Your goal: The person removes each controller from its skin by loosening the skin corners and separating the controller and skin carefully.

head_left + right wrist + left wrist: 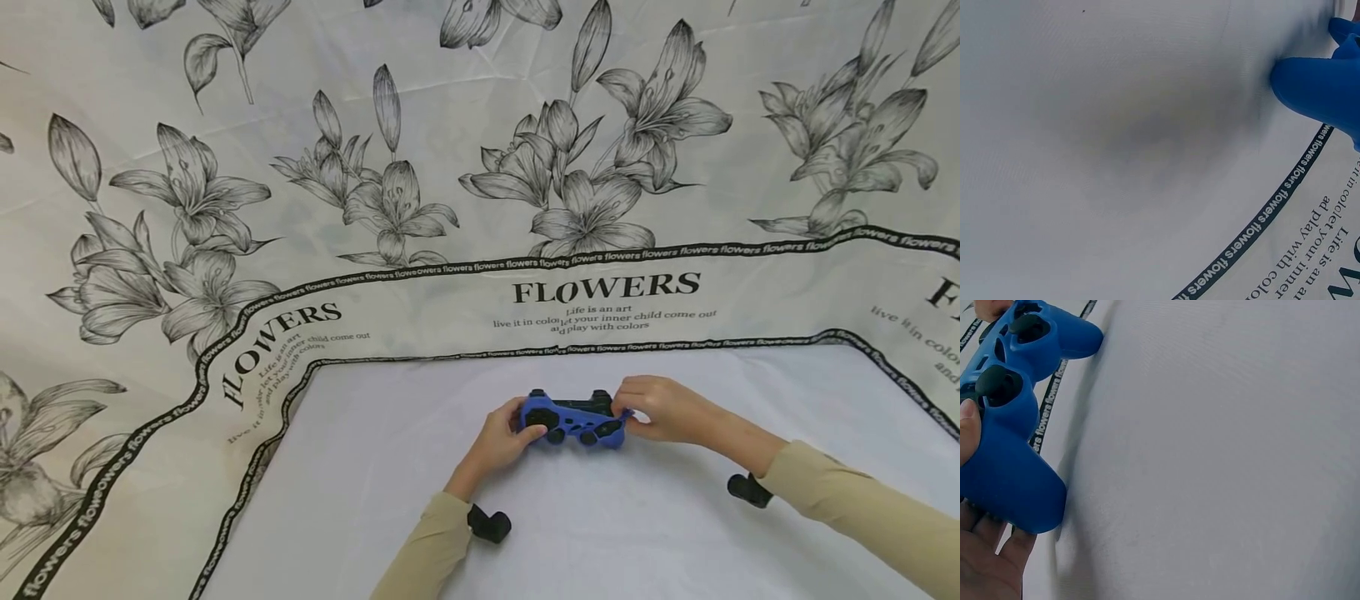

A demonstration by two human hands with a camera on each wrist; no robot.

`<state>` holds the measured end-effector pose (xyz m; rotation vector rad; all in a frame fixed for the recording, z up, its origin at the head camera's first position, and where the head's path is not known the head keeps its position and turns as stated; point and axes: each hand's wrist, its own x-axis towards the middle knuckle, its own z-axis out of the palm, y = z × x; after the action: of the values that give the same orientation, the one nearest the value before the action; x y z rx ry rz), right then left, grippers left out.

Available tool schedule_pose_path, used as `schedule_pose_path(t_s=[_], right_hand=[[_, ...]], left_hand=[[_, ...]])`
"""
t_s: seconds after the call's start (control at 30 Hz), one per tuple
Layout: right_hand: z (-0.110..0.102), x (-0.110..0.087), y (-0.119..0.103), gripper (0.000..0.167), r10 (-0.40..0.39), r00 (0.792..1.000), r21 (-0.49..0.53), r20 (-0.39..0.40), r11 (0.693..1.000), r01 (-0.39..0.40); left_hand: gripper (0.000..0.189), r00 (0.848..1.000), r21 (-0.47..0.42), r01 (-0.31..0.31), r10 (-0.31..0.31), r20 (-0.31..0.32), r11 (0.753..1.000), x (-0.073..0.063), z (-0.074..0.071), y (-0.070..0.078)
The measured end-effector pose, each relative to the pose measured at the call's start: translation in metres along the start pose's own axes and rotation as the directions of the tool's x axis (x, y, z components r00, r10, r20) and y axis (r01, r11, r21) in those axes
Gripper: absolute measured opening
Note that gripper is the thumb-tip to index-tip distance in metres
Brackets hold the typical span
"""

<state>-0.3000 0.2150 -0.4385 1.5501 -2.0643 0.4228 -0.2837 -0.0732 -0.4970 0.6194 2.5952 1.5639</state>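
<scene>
A black game controller in a blue cover (573,423) is held above the white cloth, its thumbsticks on the near side. My left hand (501,437) grips its left end, thumb on the front face and fingers underneath, as the left wrist view (997,559) also shows. At the far right corner my right hand (656,407) pinches the blue cover's edge between thumb and fingers. A strip of black body shows along the far edge, where the blue does not cover it. In the right wrist view only one blue grip (1313,87) appears; the right hand is out of that view.
White cloth (390,500) lies under both hands. Behind it rises a fabric backdrop (420,317) printed with lilies and "FLOWERS" lettering, edged by black bands. Black wrist devices (489,525) hang at both sleeve cuffs.
</scene>
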Motion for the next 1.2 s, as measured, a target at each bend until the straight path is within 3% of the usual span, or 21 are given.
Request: schedule_pose_path(t_s=[0.4, 0.87, 1.2], right_hand=[[0.0, -0.005, 0.0, 0.023, 0.04, 0.998, 0.029, 0.04, 0.999, -0.042], [0.002, -0.024, -0.006, 0.022, 0.208, 0.966, 0.116, 0.151, 0.967, -0.226], [0.004, -0.028, -0.008, 0.024, 0.254, 0.961, 0.044, 0.106, 0.965, -0.259]], left_hand=[[0.051, 0.998, -0.028, 0.057, -0.056, 0.026, 0.998, 0.002, -0.005, 0.0], [0.049, 0.998, -0.06, 0.041, -0.038, 0.058, 0.997, 0.01, -0.007, -0.003], [0.052, 0.999, -0.049, 0.03, -0.029, 0.024, 0.998, 0.008, -0.005, -0.004]])
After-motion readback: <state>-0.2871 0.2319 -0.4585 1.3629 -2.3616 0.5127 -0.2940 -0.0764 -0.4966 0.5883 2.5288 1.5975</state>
